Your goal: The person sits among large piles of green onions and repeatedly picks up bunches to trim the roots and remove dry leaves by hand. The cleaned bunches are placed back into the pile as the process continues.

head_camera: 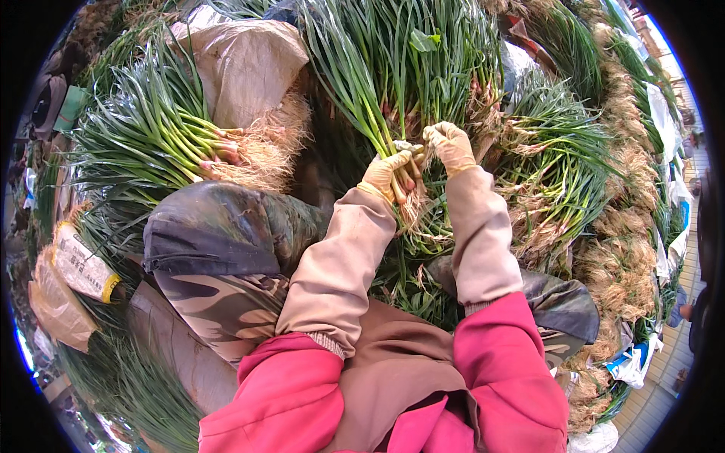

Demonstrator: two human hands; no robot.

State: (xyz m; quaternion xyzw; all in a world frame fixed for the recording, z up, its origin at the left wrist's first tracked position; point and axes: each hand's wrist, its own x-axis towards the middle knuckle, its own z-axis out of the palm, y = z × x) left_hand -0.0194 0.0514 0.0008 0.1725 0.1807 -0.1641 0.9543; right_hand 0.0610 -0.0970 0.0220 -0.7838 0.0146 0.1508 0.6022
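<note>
My left hand [391, 170], in a pale yellow glove, grips a small bunch of green garlic plants [406, 181] near the bulbs, with leaves pointing up and roots hanging down. Close beside it on the right is my gloved right hand [450, 144], its fingers bent together near the stalks; whether it pinches a plant I cannot tell. Behind both hands stands a dense mass of upright green garlic [447, 62]. A bundle with pinkish bulbs and pale roots [226, 150] lies over my left knee. More loose plants [552, 187] lie right of my right forearm.
A whitish plastic sack [238, 62] stands beyond the left bundle. Stacked bundles with dry roots outward [617, 272] form a row along the right. A printed sack [85, 263] lies at the far left. Loose greens [419, 289] lie between my knees. A person's hand shows at the far right edge.
</note>
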